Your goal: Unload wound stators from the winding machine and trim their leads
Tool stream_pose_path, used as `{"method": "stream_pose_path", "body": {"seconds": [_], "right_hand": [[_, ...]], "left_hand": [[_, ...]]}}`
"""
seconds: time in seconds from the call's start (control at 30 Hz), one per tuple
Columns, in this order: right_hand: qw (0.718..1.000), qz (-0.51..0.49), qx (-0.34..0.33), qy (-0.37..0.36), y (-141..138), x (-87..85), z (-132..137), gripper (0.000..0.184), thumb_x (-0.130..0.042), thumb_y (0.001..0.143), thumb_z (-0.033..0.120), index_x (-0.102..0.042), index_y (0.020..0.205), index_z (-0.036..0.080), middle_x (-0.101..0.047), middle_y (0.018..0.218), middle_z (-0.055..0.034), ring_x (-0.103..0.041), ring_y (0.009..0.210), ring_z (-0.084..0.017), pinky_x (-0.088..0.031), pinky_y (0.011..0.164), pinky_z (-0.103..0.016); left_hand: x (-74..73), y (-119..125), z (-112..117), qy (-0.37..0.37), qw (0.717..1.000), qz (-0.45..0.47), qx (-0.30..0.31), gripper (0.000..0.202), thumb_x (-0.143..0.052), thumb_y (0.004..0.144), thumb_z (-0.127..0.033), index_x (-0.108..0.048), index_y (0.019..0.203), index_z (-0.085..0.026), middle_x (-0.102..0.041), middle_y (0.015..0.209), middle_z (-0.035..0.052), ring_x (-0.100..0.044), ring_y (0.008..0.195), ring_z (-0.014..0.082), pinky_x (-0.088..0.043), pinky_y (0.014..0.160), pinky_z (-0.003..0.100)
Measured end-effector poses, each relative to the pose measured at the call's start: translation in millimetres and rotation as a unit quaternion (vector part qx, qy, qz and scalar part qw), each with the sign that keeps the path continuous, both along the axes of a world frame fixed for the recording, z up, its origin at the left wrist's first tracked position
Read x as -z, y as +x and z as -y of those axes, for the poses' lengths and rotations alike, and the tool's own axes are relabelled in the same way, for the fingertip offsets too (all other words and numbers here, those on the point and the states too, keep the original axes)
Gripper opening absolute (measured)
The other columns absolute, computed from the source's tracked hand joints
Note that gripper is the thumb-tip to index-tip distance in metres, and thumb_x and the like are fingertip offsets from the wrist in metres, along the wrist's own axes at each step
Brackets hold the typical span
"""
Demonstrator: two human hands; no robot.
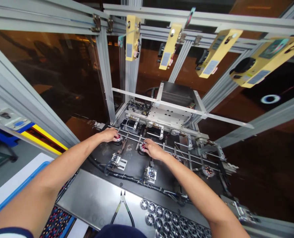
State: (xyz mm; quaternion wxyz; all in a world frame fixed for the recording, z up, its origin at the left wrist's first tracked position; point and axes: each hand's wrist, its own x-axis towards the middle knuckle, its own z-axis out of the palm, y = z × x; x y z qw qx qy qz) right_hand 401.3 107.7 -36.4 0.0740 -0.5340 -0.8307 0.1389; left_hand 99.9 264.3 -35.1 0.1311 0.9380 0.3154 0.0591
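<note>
Two round parts with red showing at the near stations: one [117, 138] under the left hand [109, 135], the other round part [142, 148] under the right hand [153, 149]. Both sit at the rod assembly along the dark machine plate [132, 152], well apart from each other.

Left hand: fingers drawn in over its part, touching. Right hand: same, thumb and fingers narrowed at the rim. Clamped or merely pressing, cannot tell.

Step in hand, as I judge it: seating or lifting parts at two stations at once; direction unclear. Next move would call for keeping both parts level and clear of the rods.

Farther right, a copper-coloured round part [208, 171], untouched. Nearer the body, steel worktop [92, 186]: cutters [122, 198] with jaws parted, metal rings [159, 211] in rows. Lower left, blue tray [71, 225] of wound parts. Overhead, yellow units [170, 46].
</note>
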Motion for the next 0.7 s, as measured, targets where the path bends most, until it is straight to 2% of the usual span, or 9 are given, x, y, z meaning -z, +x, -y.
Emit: {"method": "stream_pose_path", "body": {"seconds": [0.17,0.27,0.37,0.43,0.47,0.5,0.57,0.63,0.7], "right_hand": [[1.0,-0.022,0.016,-0.005,-2,-8.6,0,0.03,-0.061,0.094,0.033,-0.061,0.119,0.017,-0.06,0.128,-0.0092,-0.06,0.114,-0.024,-0.052,0.096,-0.047],[0.999,-0.045,0.029,0.008,-9,-29.2,6,0.02,-0.06,0.093,0.025,-0.065,0.108,0.013,-0.061,0.125,-0.0123,-0.059,0.116,-0.025,-0.05,0.1,-0.048],[0.996,-0.079,0.023,0.037,-27,-60.0,36,0.016,-0.052,0.093,0.016,-0.067,0.097,0.01,-0.056,0.13,-0.0202,-0.053,0.125,-0.029,-0.045,0.108,-0.049],[0.993,-0.106,0.007,0.057,-47,-73.2,73,0.019,-0.048,0.095,0.018,-0.064,0.103,0.013,-0.051,0.138,-0.0193,-0.049,0.131,-0.029,-0.043,0.111,-0.05],[0.991,-0.119,-0.005,0.064,-59,-74.0,94,0.019,-0.049,0.096,0.02,-0.063,0.106,0.015,-0.049,0.14,-0.0176,-0.046,0.133,-0.027,-0.043,0.111,-0.049],[0.988,-0.133,-0.025,0.069,-72,-69.9,115,0.018,-0.049,0.096,0.022,-0.061,0.108,0.016,-0.051,0.138,-0.0161,-0.046,0.133,-0.025,-0.045,0.11,-0.046],[0.981,-0.168,-0.075,0.066,-101,-47.4,152,0.02,-0.048,0.095,0.019,-0.059,0.11,0.014,-0.053,0.135,-0.0166,-0.049,0.13,-0.024,-0.047,0.108,-0.041],[0.987,-0.103,-0.116,0.047,-133,-12.5,175,0.018,-0.048,0.094,0.018,-0.061,0.105,0.012,-0.056,0.132,-0.0172,-0.052,0.126,-0.024,-0.049,0.104,-0.036],[0.985,-0.076,-0.151,0.036,-164,23.4,181,0.014,-0.053,0.091,0.019,-0.065,0.095,0.011,-0.062,0.123,-0.0166,-0.058,0.118,-0.026,-0.054,0.096,-0.034]], "left_hand": [[-4.7,2,10,-0.007,0.999,-0.03,0.007,0.035,-0.06,0.092,-0.035,-0.059,0.122,-0.017,-0.062,0.124,0.0102,-0.063,0.107,0.0234,-0.054,0.09,0.046],[-10.6,5,18,0.001,1.0,-0.004,-0.02,0.034,-0.06,0.093,-0.035,-0.059,0.122,-0.018,-0.061,0.126,0.0103,-0.062,0.108,0.0235,-0.054,0.091,0.046],[-24.3,-3,42,0.019,0.997,0.048,-0.064,0.035,-0.061,0.092,-0.034,-0.059,0.123,-0.017,-0.06,0.129,0.0106,-0.06,0.114,0.0255,-0.051,0.096,0.05],[-35.7,-19,75,0.034,0.991,0.087,-0.092,0.031,-0.058,0.093,-0.033,-0.06,0.12,-0.017,-0.056,0.136,0.0116,-0.055,0.124,0.0278,-0.046,0.102,0.053],[-40.1,-31,97,0.041,0.988,0.105,-0.103,0.027,-0.055,0.095,-0.031,-0.062,0.116,-0.015,-0.053,0.141,0.0123,-0.05,0.13,0.0286,-0.043,0.106,0.054],[-42.4,-43,121,0.044,0.986,0.117,-0.11,0.024,-0.047,0.098,-0.03,-0.063,0.111,-0.016,-0.048,0.146,0.0131,-0.046,0.135,0.0266,-0.042,0.11,0.049],[-37.6,-70,173,0.049,0.983,0.13,-0.124,0.026,-0.04,0.1,-0.029,-0.062,0.107,-0.018,-0.044,0.151,0.013,-0.043,0.138,0.0235,-0.041,0.112,0.043],[-18.0,-92,219,0.048,0.984,0.121,-0.125,0.023,-0.042,0.099,-0.029,-0.062,0.104,-0.02,-0.05,0.147,0.0115,-0.049,0.134,0.0219,-0.046,0.108,0.039],[13.1,-108,253,0.055,0.986,0.103,-0.121,0.021,-0.045,0.097,-0.028,-0.065,0.095,-0.02,-0.059,0.138,0.0112,-0.057,0.126,0.0231,-0.052,0.102,0.039]]}}
